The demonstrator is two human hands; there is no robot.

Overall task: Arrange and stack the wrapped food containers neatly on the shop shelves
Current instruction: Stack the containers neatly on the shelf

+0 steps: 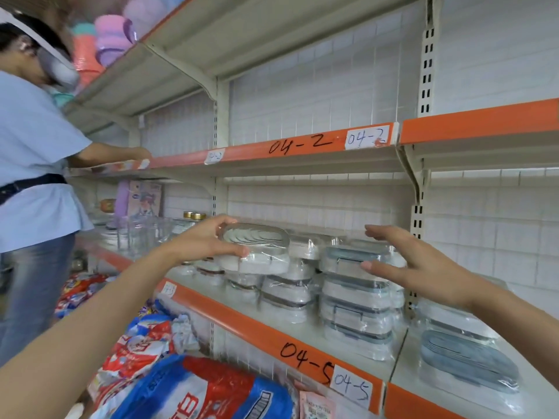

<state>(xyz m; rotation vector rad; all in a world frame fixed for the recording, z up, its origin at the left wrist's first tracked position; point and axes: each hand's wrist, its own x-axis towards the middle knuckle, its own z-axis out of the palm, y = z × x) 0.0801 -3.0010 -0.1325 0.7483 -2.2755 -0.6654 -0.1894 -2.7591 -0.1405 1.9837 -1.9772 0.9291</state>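
Blurring wrap [305, 246] — rear containers [317, 237] perhaps hidden

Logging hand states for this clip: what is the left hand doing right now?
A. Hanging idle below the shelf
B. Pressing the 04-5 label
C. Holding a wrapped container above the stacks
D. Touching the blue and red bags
C: the left hand has its grip curled round a wrapped container raised over the stacks on the shelf.
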